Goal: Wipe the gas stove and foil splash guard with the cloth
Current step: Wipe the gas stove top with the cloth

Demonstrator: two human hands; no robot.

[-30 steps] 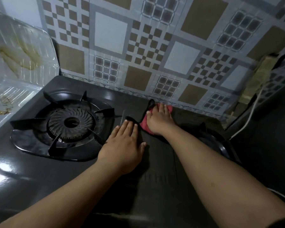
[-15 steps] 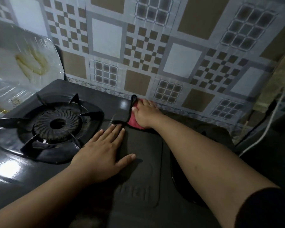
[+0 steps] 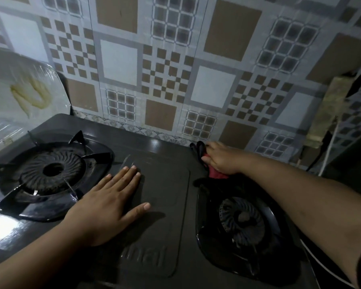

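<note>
The cloth (image 3: 214, 173), red with a dark edge, lies bunched under the right hand (image 3: 222, 159) at the back of the gas stove (image 3: 165, 195), at about two o'clock in the view, just beside the wall. The right hand presses down on it with fingers bent over the bunch, gripping it. Half a second ago that hand and cloth were nearer the middle of the back edge; they have swept rightward to the strip behind the right burner (image 3: 241, 221). I judge the middle of the back edge has now had a pass and the right rear corner is being wiped.

The left hand (image 3: 106, 205) stays flat on the centre panel, fingers straight and slightly spread, holding nothing, likely bracing the stove.

The stove top is smooth dark metal with a glossy sheen and a raised rounded-rectangle panel. The left burner (image 3: 50, 170) has a ribbed round cap under a spiked black pan support.

The foil splash guard (image 3: 23, 94), at ten o'clock, is thin, crinkled and shiny, with yellowish greasy streaks; it looks not yet wiped. Behind runs a wall (image 3: 175, 69) in a brown, grey and white checked pattern.
</note>
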